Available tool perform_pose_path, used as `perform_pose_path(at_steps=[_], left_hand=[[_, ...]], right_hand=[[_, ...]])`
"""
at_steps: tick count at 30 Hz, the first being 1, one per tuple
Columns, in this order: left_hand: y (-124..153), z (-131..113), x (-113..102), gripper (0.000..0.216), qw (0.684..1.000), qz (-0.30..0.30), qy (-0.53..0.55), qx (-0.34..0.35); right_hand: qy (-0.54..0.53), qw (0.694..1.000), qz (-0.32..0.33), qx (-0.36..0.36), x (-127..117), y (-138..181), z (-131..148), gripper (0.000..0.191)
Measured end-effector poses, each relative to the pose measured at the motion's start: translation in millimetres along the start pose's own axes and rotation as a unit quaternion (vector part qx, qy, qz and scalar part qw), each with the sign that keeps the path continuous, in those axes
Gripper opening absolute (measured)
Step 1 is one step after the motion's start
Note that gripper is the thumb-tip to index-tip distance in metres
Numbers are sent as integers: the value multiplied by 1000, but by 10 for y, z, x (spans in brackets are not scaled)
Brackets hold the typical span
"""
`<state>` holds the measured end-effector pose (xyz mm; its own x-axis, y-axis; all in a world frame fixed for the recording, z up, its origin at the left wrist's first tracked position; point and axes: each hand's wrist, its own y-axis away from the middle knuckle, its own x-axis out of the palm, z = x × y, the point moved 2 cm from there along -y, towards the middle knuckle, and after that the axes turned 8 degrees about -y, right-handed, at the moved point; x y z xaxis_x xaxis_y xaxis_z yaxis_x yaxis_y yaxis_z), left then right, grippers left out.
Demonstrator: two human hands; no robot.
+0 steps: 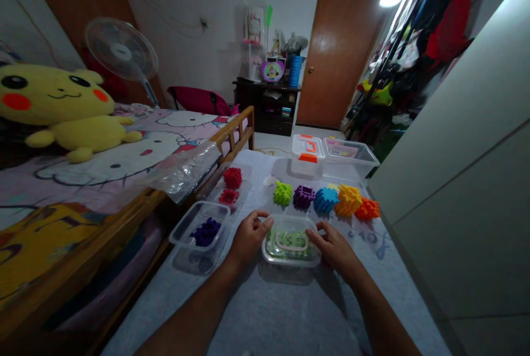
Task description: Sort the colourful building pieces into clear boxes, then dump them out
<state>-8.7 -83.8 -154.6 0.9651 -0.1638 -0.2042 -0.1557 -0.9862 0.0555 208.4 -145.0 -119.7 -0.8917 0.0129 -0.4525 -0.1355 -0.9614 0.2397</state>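
Note:
A clear plastic container (290,274) with its lid (291,240) on top stands on the table in front of me, and light green pieces show through the lid. My left hand (249,237) is closed on the container's left side, thumb on the lid's edge. From the opposite side my right hand (334,245) grips the lid's right edge. To the left, an uncovered clear container (176,233) holds dark purple pieces (206,231). Behind my hands stand textured toy blocks: lime green (282,194), purple (303,197), blue (326,200), yellow-orange (348,200) and orange (367,209).
Red blocks (232,178) sit in a clear tray (247,175) at the back left. Two larger bins, one with an orange-clipped lid (307,146) and one uncovered (351,165), stand at the table's far end. A wooden bed rail (232,127) borders the left; a pale cabinet (464,168), the right.

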Motion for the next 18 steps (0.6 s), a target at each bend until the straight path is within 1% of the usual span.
perform_pose_path(at_steps=[2, 3, 5, 9, 13, 18], left_hand=[[2, -11, -29, 43, 1000, 8, -18, -4], [7, -26, -43, 43, 1000, 8, -30, -1], [23, -71, -66, 41, 998, 4, -62, 10], [67, -170, -76, 39, 990, 2, -137, 42], [102, -234, -57, 40, 979, 15, -196, 59], [125, -284, -60, 39, 971, 9, -232, 62]], right_hand=[[-27, 999, 8, 20, 12, 17, 4, 38], [-32, 999, 3, 20, 17, 22, 12, 38], [-17, 1000, -18, -6, 23, 27, 35, 36], [90, 991, -65, -74, 48, 52, 91, 34], [185, 976, -85, -80, 89, 96, 135, 38], [281, 951, -92, -86, 117, 115, 154, 41]])
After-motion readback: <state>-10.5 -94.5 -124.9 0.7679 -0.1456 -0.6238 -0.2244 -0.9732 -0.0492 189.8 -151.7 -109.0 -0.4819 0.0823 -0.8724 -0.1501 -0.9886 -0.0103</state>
